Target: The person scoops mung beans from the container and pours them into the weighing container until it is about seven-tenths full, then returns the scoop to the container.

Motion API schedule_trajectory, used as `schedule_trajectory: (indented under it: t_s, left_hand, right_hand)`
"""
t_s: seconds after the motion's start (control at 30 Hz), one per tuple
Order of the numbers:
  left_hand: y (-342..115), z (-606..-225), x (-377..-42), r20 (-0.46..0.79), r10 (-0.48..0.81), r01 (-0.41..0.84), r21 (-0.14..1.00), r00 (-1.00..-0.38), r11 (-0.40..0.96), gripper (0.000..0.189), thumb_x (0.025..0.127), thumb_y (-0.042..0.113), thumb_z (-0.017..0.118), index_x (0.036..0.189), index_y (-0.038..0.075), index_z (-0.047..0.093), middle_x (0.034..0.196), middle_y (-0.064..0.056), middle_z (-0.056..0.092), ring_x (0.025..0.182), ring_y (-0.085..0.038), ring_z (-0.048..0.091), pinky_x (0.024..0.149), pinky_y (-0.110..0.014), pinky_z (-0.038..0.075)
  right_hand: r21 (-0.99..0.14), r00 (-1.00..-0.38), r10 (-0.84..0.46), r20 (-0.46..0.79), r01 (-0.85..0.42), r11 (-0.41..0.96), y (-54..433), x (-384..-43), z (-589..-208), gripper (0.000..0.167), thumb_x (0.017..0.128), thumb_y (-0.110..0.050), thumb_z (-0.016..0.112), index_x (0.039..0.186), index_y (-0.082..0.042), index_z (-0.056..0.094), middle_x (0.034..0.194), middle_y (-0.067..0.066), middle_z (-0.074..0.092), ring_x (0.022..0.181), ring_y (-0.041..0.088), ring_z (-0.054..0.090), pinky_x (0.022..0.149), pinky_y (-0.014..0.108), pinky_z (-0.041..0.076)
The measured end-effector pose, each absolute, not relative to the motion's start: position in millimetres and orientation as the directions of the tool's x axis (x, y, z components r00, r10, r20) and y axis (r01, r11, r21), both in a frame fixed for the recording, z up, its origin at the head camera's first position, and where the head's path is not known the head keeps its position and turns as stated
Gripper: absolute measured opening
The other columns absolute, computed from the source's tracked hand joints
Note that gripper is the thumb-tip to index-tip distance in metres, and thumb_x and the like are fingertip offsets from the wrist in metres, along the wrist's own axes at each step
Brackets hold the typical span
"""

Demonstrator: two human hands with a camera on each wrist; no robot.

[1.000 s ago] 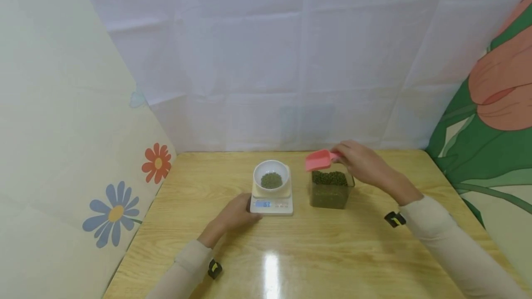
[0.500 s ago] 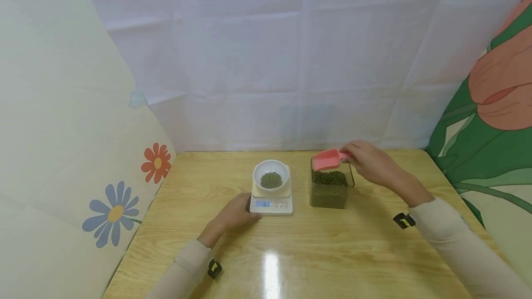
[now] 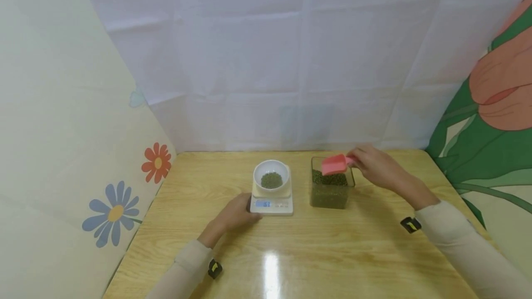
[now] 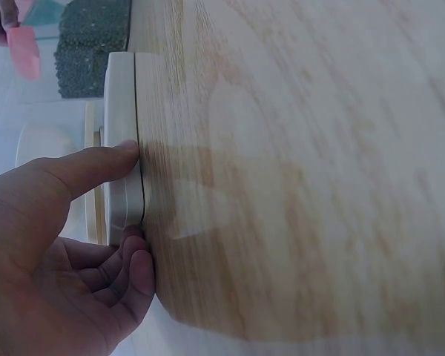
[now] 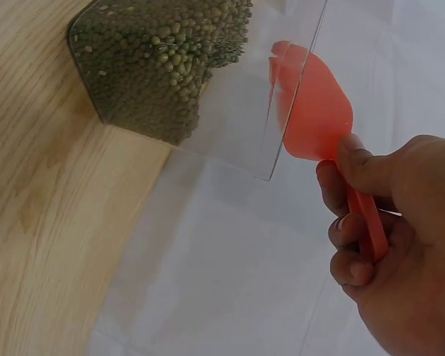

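Green beans [image 3: 271, 180] in white round bowl [image 3: 270, 166], clear boxy container [image 5: 237, 133]; pink scoop [image 5: 319, 107] gripped by right hand [image 3: 376, 166], white scale [image 3: 272, 210] by left hand [image 3: 237, 213].

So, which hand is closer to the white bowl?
The left. The left hand grips the near left corner of the scale under the white bowl; the right hand is farther off to the right, holding the pink scoop.

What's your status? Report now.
Left hand gripping scale. Right hand gripping pink scoop at clear container. White bowl on scale, green beans inside. No obstruction seen between white bowl and clear container.
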State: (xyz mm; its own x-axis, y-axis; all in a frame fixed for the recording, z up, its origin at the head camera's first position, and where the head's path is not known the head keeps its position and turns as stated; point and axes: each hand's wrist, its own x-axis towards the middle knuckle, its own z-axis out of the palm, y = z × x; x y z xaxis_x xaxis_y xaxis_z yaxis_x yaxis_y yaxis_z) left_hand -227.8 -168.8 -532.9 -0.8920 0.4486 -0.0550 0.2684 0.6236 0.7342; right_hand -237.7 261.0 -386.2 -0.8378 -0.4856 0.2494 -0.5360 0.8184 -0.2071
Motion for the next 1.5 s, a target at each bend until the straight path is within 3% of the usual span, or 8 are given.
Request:
schedule_trajectory:
  t_s: [0.7, 1.17, 1.5]
  left_hand:
    - [-169, -531, -226, -0.058, 0.447, 0.276, 0.714, -0.893, 0.644, 0.046, 0.088, 0.022, 0.086, 0.129, 0.014, 0.068, 0.111, 0.002, 0.074, 0.098, -0.012, 0.068, 0.095, -0.041, 0.060]
    - [-167, -528, -225, -0.047, 0.446, 0.282, 0.713, -0.894, 0.642, 0.048, 0.088, 0.022, 0.086, 0.131, 0.010, 0.067, 0.112, -0.001, 0.075, 0.099, -0.015, 0.069, 0.097, -0.045, 0.060]
    - [-168, -529, -226, -0.048, 0.448, 0.284, 0.711, -0.893, 0.643, 0.047, 0.088, 0.022, 0.086, 0.129, 0.011, 0.068, 0.110, 0.000, 0.075, 0.097, -0.013, 0.068, 0.093, -0.042, 0.060]
  right_hand:
    - [-0.162, -0.844, -0.493, 0.210, -0.527, 0.834, 261, -241, -398, 0.024, 0.100, -0.009, 0.072, 0.118, 0.007, 0.071, 0.114, 0.024, 0.073, 0.108, 0.042, 0.069, 0.093, 0.056, 0.061]
    - [-0.049, -0.811, -0.540, 0.226, -0.563, 0.825, 252, -244, -400, 0.018, 0.094, -0.007, 0.079, 0.109, 0.003, 0.076, 0.099, 0.016, 0.073, 0.091, 0.033, 0.070, 0.082, 0.050, 0.063]
    - [-0.050, -0.822, -0.533, 0.202, -0.552, 0.832, 244, -245, -401, 0.017, 0.093, -0.007, 0.079, 0.108, 0.002, 0.076, 0.097, 0.015, 0.073, 0.089, 0.031, 0.069, 0.081, 0.048, 0.063]
